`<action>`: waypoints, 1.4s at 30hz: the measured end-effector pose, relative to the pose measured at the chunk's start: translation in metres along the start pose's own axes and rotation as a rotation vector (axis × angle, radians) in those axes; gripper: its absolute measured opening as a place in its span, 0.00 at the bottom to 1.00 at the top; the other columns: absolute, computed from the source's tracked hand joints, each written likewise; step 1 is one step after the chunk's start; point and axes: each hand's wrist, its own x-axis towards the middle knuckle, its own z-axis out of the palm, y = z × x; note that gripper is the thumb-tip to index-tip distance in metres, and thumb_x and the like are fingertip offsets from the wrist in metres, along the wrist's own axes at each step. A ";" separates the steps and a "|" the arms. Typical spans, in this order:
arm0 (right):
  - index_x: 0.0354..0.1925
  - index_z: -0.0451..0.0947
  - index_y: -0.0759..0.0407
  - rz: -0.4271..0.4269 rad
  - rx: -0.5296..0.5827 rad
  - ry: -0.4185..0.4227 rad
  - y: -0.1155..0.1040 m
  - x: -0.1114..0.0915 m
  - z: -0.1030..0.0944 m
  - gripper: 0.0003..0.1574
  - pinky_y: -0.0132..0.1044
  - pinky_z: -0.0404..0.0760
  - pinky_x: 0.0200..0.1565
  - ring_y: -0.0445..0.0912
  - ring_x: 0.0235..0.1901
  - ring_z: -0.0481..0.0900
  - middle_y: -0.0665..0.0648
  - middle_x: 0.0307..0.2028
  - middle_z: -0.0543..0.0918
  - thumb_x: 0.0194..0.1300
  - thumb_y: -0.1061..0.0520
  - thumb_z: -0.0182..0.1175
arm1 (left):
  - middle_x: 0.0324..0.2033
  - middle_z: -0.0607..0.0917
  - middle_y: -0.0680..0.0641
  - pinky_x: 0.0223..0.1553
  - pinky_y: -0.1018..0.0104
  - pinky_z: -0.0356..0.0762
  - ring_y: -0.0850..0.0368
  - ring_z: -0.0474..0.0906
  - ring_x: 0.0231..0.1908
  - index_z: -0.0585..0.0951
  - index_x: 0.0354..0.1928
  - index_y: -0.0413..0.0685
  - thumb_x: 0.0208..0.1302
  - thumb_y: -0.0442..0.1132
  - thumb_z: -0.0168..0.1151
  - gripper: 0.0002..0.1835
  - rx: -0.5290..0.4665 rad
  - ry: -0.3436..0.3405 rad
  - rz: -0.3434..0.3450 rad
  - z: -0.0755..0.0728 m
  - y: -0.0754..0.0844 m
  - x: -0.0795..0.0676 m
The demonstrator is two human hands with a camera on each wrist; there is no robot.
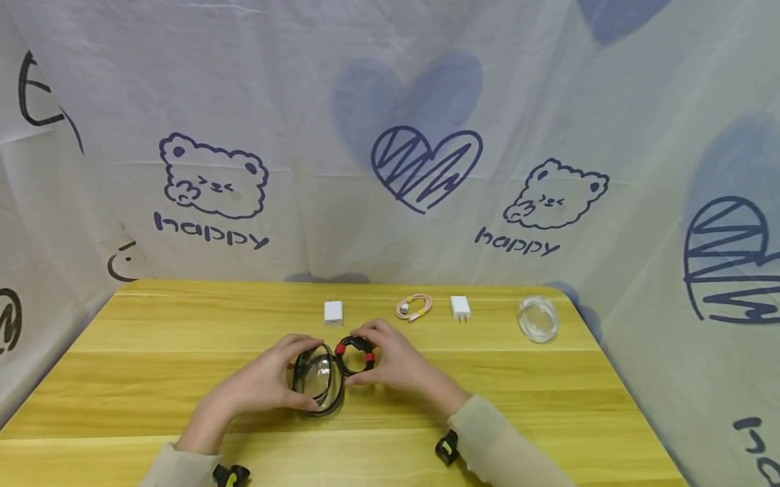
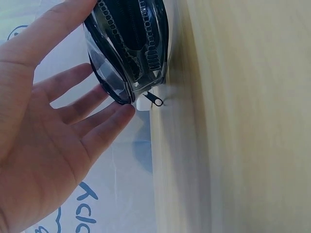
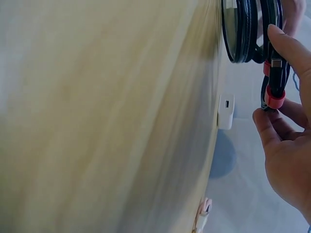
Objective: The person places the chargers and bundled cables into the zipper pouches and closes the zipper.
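Between the thumb and fingers of my left hand [image 1: 263,379], a round clear zip pouch [image 1: 314,375] with black trim is held up on its edge, over the middle of the table. Its black zipper pull [image 2: 154,99] hangs at one end in the left wrist view. My right hand [image 1: 395,362] pinches a coiled black cable [image 1: 360,343], bound with red ties, right beside the pouch. In the right wrist view the cable's metal plug [image 3: 276,63] shows, and the coil overlaps the pouch's side.
Along the back of the wooden table [image 1: 200,316] lie a white charger plug [image 1: 333,312], a pink coiled cable [image 1: 414,316] with a yellow tie, another white charger plug [image 1: 460,307] and a whitish coiled cable [image 1: 524,321]. A printed white curtain [image 1: 313,226] hangs behind.
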 end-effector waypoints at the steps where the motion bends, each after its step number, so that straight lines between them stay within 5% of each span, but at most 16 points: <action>1: 0.71 0.74 0.59 -0.006 -0.005 -0.006 -0.001 0.000 0.001 0.54 0.47 0.77 0.66 0.50 0.61 0.75 0.55 0.61 0.75 0.51 0.42 0.83 | 0.71 0.70 0.39 0.67 0.35 0.70 0.36 0.70 0.68 0.70 0.75 0.44 0.45 0.52 0.86 0.55 0.002 0.000 0.005 0.000 0.000 0.000; 42: 0.71 0.73 0.57 0.032 -0.020 -0.091 0.001 -0.002 0.004 0.53 0.44 0.79 0.61 0.47 0.59 0.75 0.53 0.62 0.74 0.54 0.37 0.80 | 0.71 0.69 0.37 0.68 0.35 0.69 0.35 0.69 0.69 0.70 0.75 0.42 0.48 0.56 0.85 0.55 0.021 0.016 -0.001 -0.001 0.001 -0.002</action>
